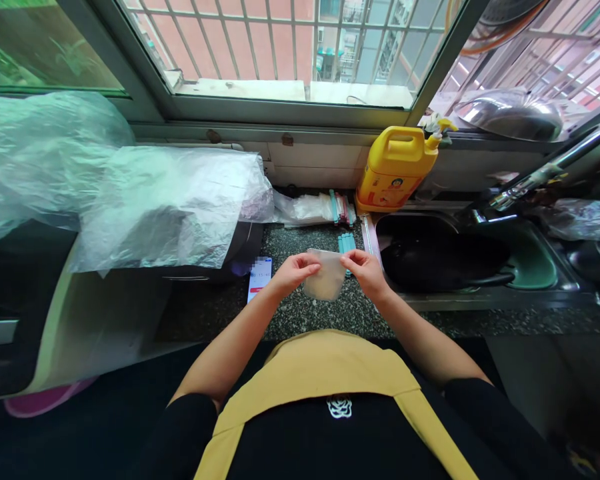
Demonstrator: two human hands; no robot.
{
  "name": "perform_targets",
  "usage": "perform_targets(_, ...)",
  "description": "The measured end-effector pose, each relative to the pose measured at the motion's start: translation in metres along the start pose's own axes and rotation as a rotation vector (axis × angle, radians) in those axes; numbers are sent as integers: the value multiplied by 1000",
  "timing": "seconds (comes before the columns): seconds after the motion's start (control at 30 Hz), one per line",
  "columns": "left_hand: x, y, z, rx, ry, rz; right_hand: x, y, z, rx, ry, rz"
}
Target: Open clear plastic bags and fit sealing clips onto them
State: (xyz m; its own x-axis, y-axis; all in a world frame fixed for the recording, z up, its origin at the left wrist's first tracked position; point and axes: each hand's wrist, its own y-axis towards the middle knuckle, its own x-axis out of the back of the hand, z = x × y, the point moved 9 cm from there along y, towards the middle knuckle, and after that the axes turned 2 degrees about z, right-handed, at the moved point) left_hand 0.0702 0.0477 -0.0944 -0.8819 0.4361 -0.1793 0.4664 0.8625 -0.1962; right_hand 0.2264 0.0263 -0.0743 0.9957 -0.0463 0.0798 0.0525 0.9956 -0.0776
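A small translucent plastic bag (325,280) hangs over the speckled counter, stretched between my two hands. My left hand (299,272) pinches its upper left corner, thumb on top. On the other side, my right hand (364,268) grips the upper right corner between thumb and fingers. Whether the bag holds anything, I cannot tell. Just behind my right fingers lie several light-blue sealing clips (347,244). Farther back is a bundle of clear bags (313,209) with red and blue strips at its right end. A lit phone (260,275) lies left of my left hand.
A yellow jug with a pump (397,167) stands at the back beside the sink (535,263), where a black wok (445,260) sits. Plastic sheeting (170,200) covers things at the left. A barred window (290,47) runs behind the counter (285,320).
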Motion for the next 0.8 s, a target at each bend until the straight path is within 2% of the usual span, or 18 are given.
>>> perform_targets(0.23, 0, -8, 20, 7, -1, -45, -3, -6, -24, -84, 78, -29)
perform_targets(0.33, 2, -13, 25, -36, 55, -81, -3, -8, -35, -127, 130, -39)
perform_targets(0.6, 0, -13, 16, -108, 324, 58, -1, -3, -36, -118, 77, -35)
perform_targets(0.8, 1, -9, 20, -113, 365, 42, -9, -3, -40, -71, 16, 14)
